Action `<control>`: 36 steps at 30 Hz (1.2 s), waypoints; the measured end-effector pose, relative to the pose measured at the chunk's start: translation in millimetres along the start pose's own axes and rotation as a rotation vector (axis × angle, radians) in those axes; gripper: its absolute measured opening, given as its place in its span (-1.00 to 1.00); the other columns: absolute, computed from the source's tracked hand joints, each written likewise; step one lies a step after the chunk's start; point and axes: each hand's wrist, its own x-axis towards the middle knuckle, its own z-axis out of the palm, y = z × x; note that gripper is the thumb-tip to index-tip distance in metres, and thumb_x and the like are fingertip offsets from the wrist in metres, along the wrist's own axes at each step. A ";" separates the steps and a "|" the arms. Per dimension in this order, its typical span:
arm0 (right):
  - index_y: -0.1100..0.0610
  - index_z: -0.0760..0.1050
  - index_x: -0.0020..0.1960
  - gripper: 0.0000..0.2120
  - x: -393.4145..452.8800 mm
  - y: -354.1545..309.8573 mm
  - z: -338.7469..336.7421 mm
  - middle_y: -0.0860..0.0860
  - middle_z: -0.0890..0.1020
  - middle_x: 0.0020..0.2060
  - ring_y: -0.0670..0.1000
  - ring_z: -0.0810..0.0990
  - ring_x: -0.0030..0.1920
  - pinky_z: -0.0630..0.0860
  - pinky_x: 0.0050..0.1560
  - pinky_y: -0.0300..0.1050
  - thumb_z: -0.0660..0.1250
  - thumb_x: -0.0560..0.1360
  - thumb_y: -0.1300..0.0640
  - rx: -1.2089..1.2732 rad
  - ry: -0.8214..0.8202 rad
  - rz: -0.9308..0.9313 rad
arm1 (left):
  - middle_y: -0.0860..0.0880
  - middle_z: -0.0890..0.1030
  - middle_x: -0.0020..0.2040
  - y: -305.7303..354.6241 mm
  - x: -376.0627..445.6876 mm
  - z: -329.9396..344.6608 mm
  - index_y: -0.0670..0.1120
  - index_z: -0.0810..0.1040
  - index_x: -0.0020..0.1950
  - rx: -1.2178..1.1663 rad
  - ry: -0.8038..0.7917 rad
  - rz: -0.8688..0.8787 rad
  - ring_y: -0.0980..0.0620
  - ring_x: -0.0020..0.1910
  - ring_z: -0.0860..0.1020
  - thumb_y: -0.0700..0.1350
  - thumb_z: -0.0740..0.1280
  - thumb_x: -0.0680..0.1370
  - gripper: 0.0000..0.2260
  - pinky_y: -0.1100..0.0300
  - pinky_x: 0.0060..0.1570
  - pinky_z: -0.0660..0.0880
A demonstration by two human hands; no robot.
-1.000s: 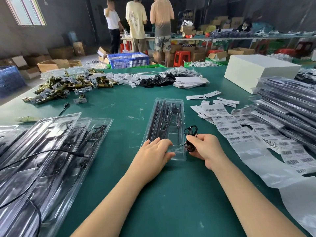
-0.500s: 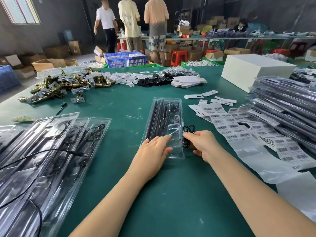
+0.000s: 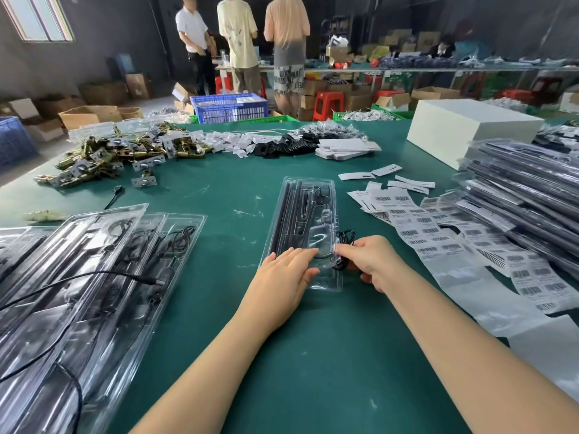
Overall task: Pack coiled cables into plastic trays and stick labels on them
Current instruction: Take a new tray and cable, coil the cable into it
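A clear plastic tray (image 3: 308, 195) with black rods and metal parts lies lengthwise on the green table in front of me. My left hand (image 3: 286, 270) rests flat on the tray's near end, fingers spread over it. My right hand (image 3: 371, 261) pinches a small black coiled cable (image 3: 346, 238) at the tray's right edge, beside its near compartment. Strips of barcode labels (image 3: 438, 236) on backing paper lie to the right of the tray.
Overlapping clear trays with loose black cables (image 3: 94, 277) fill the left. A pile of closed trays (image 3: 532, 198) and a white box (image 3: 470, 130) stand at the right. Brass hardware (image 3: 103, 158), white tags and black parts lie at the back. Three people stand beyond the table.
My right hand has brought the coiled cable from just off the tray's right side up against its near compartment. My left hand has slid a little further onto the tray.
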 end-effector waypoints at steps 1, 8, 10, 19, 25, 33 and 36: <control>0.10 0.28 -0.39 -0.60 1.4 -0.6 -1.5 0.04 0.23 -0.42 0.01 0.19 -0.36 0.12 -0.37 -0.17 0.49 0.40 0.05 -0.035 -0.010 -0.021 | 0.09 0.43 0.39 0.3 0.2 -0.3 0.00 0.32 0.46 -0.001 0.003 -0.002 0.05 0.43 0.31 0.05 0.01 0.66 -0.61 0.06 0.42 0.14; 0.13 0.34 -0.35 -0.68 1.9 -5.7 2.6 0.11 0.29 -0.37 0.02 0.24 -0.28 0.16 -0.22 -0.10 0.47 0.36 0.08 -0.131 0.024 -0.041 | 0.07 0.48 0.35 3.3 -1.2 -3.6 -0.01 0.37 0.43 -0.074 0.032 -0.033 0.03 0.36 0.40 0.02 0.06 0.66 -0.64 0.08 0.41 0.17; 0.09 0.23 -0.45 -0.57 1.7 -6.3 3.6 0.06 0.22 -0.48 0.03 0.19 -0.37 0.12 -0.30 -0.11 0.47 0.37 0.06 -0.197 0.040 -0.076 | 0.07 0.47 0.36 3.3 -1.1 -4.0 -0.01 0.37 0.43 -0.077 0.029 -0.039 0.02 0.36 0.40 0.02 0.05 0.66 -0.64 0.11 0.41 0.15; 0.08 0.27 -0.42 -0.52 -11.2 -7.7 14.0 -0.02 0.37 -0.47 0.10 0.41 -0.29 0.27 -0.24 -0.11 0.32 0.54 -0.14 -0.563 0.047 -0.198 | 0.03 0.55 0.25 5.1 -1.4 -4.9 -0.06 0.45 0.35 -0.056 0.067 0.001 0.01 0.23 0.48 -0.04 0.14 0.65 -0.70 0.10 0.29 0.26; -0.03 0.57 0.11 -0.58 -15.6 8.7 22.7 0.09 0.50 0.13 0.20 0.35 0.21 0.34 0.13 0.01 0.13 0.55 -0.30 -0.720 0.128 -0.229 | 0.07 0.55 0.20 5.5 -1.3 -4.8 -0.03 0.47 0.32 -0.021 0.053 0.045 0.05 0.18 0.46 0.05 0.03 0.61 -0.62 0.10 0.21 0.28; -0.02 0.52 0.21 -0.54 -15.6 20.0 27.1 -0.02 0.59 0.04 0.11 0.52 0.14 0.33 0.05 -0.02 0.39 0.42 -0.24 -0.415 0.315 -0.307 | 0.08 0.53 0.28 2.9 -4.9 -1.3 0.00 0.46 0.36 -0.018 0.055 0.047 0.00 0.34 0.40 0.04 0.17 0.62 -0.66 0.02 0.33 0.23; -0.08 0.43 0.39 -0.44 -11.1 23.9 23.0 -0.01 0.58 0.15 0.10 0.49 0.21 0.33 0.11 -0.01 0.31 0.47 -0.29 -0.500 0.238 -0.309 | 0.10 0.52 0.29 3.6 -4.4 -1.8 0.02 0.44 0.37 -0.034 0.045 0.039 0.02 0.37 0.38 0.04 0.18 0.62 -0.66 0.01 0.38 0.20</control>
